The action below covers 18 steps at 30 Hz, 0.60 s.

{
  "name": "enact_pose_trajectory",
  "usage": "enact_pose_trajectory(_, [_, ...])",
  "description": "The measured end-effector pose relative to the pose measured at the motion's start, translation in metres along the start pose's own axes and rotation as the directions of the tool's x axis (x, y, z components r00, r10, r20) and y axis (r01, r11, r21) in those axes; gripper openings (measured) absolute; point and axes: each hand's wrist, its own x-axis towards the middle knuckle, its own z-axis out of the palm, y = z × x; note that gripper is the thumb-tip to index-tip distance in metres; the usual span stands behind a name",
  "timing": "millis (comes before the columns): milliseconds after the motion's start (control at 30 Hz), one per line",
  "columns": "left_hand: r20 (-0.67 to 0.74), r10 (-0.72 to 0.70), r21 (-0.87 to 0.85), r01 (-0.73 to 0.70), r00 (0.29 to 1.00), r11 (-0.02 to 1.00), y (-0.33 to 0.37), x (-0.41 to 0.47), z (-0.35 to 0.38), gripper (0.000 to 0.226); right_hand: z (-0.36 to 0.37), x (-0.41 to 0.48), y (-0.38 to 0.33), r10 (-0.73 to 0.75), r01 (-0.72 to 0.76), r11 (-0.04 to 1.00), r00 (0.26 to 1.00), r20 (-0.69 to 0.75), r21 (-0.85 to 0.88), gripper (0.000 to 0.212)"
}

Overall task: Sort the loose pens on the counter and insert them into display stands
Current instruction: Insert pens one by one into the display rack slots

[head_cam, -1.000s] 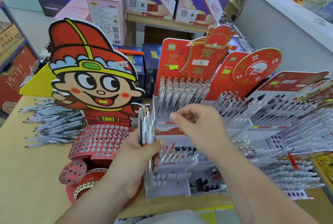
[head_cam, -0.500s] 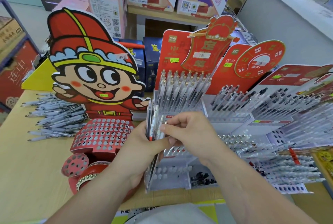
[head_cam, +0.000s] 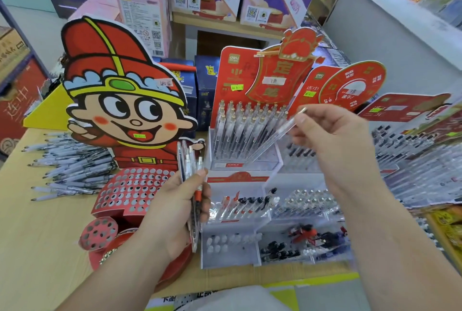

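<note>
While the left hand (head_cam: 175, 210) grips a bundle of pens (head_cam: 190, 180) upright in its curled fingers, thumb pressed across their barrels, the right hand (head_cam: 332, 133) is raised apart from it, up and to the right, pinching a single clear pen (head_cam: 273, 140) near its gold-tipped top end between thumb and fingertips. That pen slants down and to the left, its lower end over the upper tier of the tiered clear stand (head_cam: 237, 248), just beside the rows of gold-capped pens (head_cam: 250, 123) standing there; whether the tip touches the stand cannot be told. The bundle sits between the cartoon cut-out (head_cam: 120, 100) and the clear stand's left edge, in front of the red perforated stand (head_cam: 132, 190) at the cut-out's foot, whose visible holes hold nothing. The clear stand's lower tiers hold only a few pens and some scattered dark caps. Well to the left of both hands, a heap of loose pens (head_cam: 72, 168) lies on the wooden counter (head_cam: 37, 235) behind the cut-out's side.
</note>
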Motion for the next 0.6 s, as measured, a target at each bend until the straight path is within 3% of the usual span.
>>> enact_pose_trajectory(100, [0.020,-0.003,-0.033,0.003,1.000,0.999,-0.002,0.003,-0.001,0.029,-0.006,0.007,0.003,-0.156,0.143,0.977,0.985,-0.074,-0.160,0.010])
enact_pose_trajectory(233, [0.047,-0.047,-0.068,0.050,0.998,0.996,-0.003,0.013,-0.002,0.042,0.003,0.008,0.009,-0.248,0.216,0.937,0.965,-0.085,-0.274,0.016])
enact_pose_trajectory(300, [0.064,-0.059,-0.087,0.065,0.996,0.994,-0.005,0.017,-0.003,0.034,0.009,0.008,0.010,-0.291,0.254,0.916,0.953,-0.078,-0.311,0.023])
enact_pose_trajectory(367, [0.071,-0.056,-0.076,0.062,0.996,0.995,-0.008,0.018,-0.005,0.022,0.014,0.009,0.012,-0.319,0.276,0.891,0.946,-0.064,-0.360,0.023])
enact_pose_trajectory(500, [0.097,-0.038,-0.042,0.043,0.995,0.998,-0.009,0.012,-0.004,0.020,0.019,0.011,0.017,-0.352,0.298,0.840,0.935,-0.038,-0.453,0.012])
enact_pose_trajectory(600, [0.122,-0.024,-0.043,0.030,0.992,0.999,-0.008,0.007,-0.003,0.020,0.021,0.012,0.021,-0.350,0.299,0.807,0.937,-0.005,-0.510,0.016])
